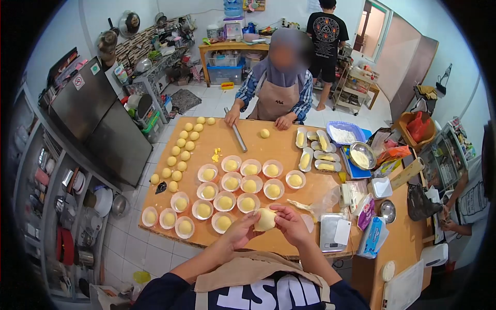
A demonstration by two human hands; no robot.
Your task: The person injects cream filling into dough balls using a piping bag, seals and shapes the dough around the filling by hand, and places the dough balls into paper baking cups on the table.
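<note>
Near the front edge of the table (289, 243), a pale piece of dough (265, 220) is stretched between my two hands. My left hand (240, 231) pinches its left side, and the fingers of my right hand (292, 225) grip the right side. Just beyond my hands, several round dough balls sit in white paper cups, among them the closest cup (223, 223). A digital scale (328, 238) lies to the right of my right hand, with a clear plastic bag (325, 205) behind it. Whether the dough holds a filling is hidden.
Across the table a co-worker's hand (232, 117) holds a metal rolling pin (236, 132), near a single dough ball (265, 133). Bare dough balls (180, 142) line the left side. Filled oblong moulds (324, 156), a flour basin (343, 133) and a tissue pack (373, 237) stand right.
</note>
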